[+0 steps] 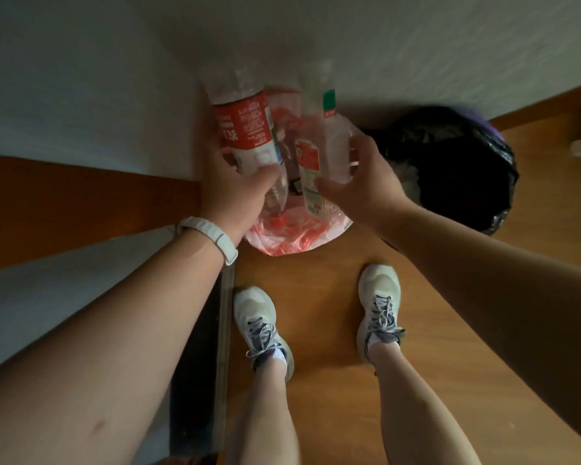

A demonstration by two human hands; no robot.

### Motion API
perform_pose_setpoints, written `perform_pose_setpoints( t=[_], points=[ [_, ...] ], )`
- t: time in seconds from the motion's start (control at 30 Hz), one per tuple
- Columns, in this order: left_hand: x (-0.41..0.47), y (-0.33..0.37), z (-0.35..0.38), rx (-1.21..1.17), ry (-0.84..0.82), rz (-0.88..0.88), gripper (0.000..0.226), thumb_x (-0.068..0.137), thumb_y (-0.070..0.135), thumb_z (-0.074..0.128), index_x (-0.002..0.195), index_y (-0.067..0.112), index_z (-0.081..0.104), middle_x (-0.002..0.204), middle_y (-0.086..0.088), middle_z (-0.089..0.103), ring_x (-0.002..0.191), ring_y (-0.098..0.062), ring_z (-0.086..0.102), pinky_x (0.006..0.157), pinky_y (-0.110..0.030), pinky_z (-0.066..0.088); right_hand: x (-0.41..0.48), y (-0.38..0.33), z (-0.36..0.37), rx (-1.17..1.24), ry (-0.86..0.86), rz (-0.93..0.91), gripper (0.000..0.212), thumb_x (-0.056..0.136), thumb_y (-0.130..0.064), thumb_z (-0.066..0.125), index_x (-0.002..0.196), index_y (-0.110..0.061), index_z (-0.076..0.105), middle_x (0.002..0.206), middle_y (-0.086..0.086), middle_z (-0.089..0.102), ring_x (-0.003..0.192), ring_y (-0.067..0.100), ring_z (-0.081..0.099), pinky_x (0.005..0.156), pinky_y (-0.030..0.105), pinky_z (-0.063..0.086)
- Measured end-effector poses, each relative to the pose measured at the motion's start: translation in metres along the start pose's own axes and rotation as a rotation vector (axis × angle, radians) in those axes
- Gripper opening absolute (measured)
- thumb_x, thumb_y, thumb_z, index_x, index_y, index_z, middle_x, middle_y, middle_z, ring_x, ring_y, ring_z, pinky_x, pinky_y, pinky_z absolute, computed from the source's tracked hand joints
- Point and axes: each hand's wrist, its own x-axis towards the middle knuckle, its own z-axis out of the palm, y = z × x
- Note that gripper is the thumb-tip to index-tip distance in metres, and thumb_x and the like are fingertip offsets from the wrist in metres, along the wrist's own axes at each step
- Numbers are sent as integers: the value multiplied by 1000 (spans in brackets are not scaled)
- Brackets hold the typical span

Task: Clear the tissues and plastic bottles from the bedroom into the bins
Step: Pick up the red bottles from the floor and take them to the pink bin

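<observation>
My left hand (pixel 230 186) grips a clear plastic bottle with a red label (pixel 244 125), held over a bin lined with a red-and-white bag (pixel 282 236). My right hand (pixel 359 182) holds a second clear bottle with a green, red and yellow label (pixel 322 142), also above that bin. Both bottles point away from me, toward the wall. Inside the lined bin, between the two bottles, a dark item shows, too dim to name. A second bin with a black bag (pixel 457 169) stands to the right of the first.
Both bins stand on a wooden floor (pixel 326 297) against a white wall (pixel 416 45) with a brown skirting board (pixel 81 193). My two feet in white trainers (pixel 259 323) stand just before the bins. A dark upright edge (pixel 202 364) runs beside my left leg.
</observation>
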Motion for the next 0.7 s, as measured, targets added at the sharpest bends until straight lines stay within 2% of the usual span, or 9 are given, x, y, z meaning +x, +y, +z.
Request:
perform_pose_setpoints(
  t=[0.1,0.17,0.2,0.23,0.3,0.37,0.47,0.57,0.7],
  points=[
    [24,-20,22,61,12,26,78,58,41,86,122,26,45,109,12,61,94,-1,64,85,-28,55,26,12,28,-17,25,-32,73,80,-50,68,138,-19,36,127,-4,52,101,14,58,80,33,53],
    [30,-32,30,102,-4,22,69,66,30,86,118,25,42,99,22,53,84,8,56,78,-8,48,38,20,43,-75,27,-40,75,80,-50,68,138,-17,35,127,0,52,103,19,59,81,38,53],
    [33,-39,35,120,-19,18,65,70,24,85,117,27,40,95,24,50,79,10,52,70,-1,43,43,25,48,-109,18,-46,77,79,-49,69,139,-16,33,128,3,52,105,22,59,81,38,52],
    [33,-44,39,129,-36,12,64,72,21,83,118,28,40,96,22,52,79,10,52,67,-1,42,45,30,52,-142,9,-55,79,79,-47,69,140,-15,32,128,5,53,106,24,59,79,37,50],
    [36,-55,45,144,-80,-12,63,73,22,82,122,28,43,104,14,59,84,3,56,69,-11,44,46,36,55,-201,-28,-71,74,84,-44,66,141,-14,31,124,7,56,103,25,59,76,34,47],
    [39,-60,47,221,-132,-25,59,73,26,81,119,29,44,101,12,61,84,-2,58,67,-16,43,45,39,55,-232,-76,-86,63,86,-41,62,138,-15,36,118,7,59,96,24,60,72,33,45],
    [41,-56,47,264,-219,-21,58,73,29,81,118,30,44,107,9,61,94,-12,62,78,-27,50,45,39,51,-293,-144,-99,53,84,-38,63,128,-16,45,115,6,58,96,26,59,70,31,43],
    [37,-42,38,308,-250,8,60,80,23,73,131,26,43,120,6,57,105,-15,59,88,-33,51,40,32,41,-328,-160,-118,51,85,-41,60,129,-19,45,115,5,58,94,26,59,72,37,52],
    [22,-19,14,357,-219,72,50,84,25,67,130,24,47,123,7,58,112,-13,56,97,-34,47,25,20,19,-403,-128,-196,48,87,-47,53,127,-21,49,117,4,57,94,26,59,71,40,53]
  ],
)
